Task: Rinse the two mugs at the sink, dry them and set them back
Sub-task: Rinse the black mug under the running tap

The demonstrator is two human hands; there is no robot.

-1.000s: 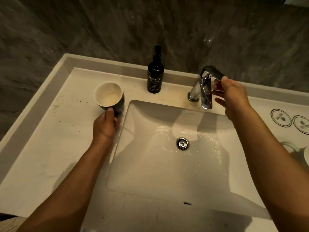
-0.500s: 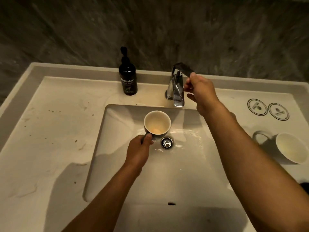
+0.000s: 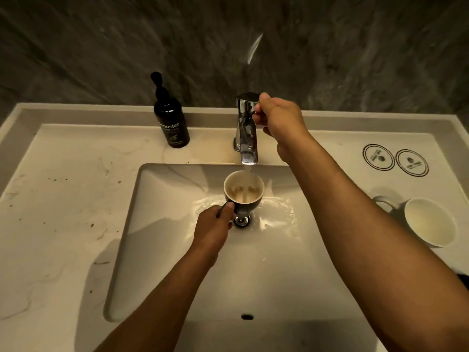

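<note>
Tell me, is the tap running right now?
On. A stream falls from the faucet spout into the dark mug held by the left hand; the right hand grips the lever.

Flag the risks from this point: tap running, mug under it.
1. The left hand holds the dark mug by its handle alone under the stream from the faucet; as it fills, it may tip or slip.
2. The mug sits right under the spout, so water could splash over the basin onto the counter.
3. The right forearm reaches past the second mug on the counter; pulling the right hand back could knock it.
</note>
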